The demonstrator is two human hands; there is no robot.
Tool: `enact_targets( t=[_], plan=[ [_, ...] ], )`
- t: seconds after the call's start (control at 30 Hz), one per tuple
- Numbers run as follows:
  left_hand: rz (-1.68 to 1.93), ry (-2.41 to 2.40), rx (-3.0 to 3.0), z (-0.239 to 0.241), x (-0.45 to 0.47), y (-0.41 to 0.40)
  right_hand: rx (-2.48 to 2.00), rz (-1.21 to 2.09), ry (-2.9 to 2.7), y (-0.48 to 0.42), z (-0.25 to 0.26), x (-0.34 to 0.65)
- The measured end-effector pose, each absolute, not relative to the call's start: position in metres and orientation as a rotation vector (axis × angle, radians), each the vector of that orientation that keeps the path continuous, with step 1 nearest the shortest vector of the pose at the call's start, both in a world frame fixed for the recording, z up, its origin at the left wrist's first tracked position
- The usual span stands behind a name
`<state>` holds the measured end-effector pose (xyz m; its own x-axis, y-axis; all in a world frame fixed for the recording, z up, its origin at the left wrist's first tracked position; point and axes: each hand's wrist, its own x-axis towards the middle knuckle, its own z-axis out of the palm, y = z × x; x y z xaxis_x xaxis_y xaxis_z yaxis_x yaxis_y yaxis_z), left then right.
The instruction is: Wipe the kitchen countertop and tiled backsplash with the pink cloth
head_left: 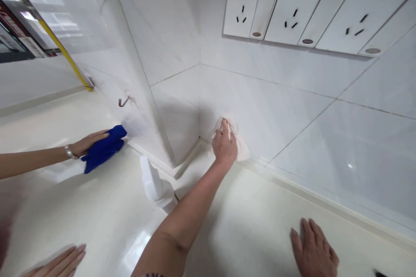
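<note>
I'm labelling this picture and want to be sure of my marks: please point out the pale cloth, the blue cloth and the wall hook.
Pale cloth (242,149), head view: its loose lower part.
Blue cloth (104,149), head view: the middle of its crumpled surface.
Wall hook (125,103), head view: its curved arm.

Room between left forearm (197,202) and right hand (313,249) — white container (153,185) blocks leftward.

Bright w/ glare on countertop (256,220); soft shadows, edge distort.
</note>
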<state>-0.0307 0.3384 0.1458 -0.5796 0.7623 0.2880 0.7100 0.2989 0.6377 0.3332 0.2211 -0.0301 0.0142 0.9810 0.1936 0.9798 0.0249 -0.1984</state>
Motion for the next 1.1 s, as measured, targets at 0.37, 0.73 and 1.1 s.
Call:
enact_targets(
  t=[0.37, 0.73, 1.1],
  plan=[
    [1.004, 2.528, 1.521, 0.135, -0.026, 0.333, -1.999, -0.030, -2.037, 0.222, -0.031, 0.334],
    [0.928, 2.436, 1.849, 0.120, 0.026, 0.334, -1.976, -0.063, -2.069, 0.222, -0.032, 0.335],
    [0.904, 2.474, 1.857, 0.134, 0.002, 0.334, -2.012, -0.022, -2.065, 0.221, -0.030, 0.334]
  ],
)
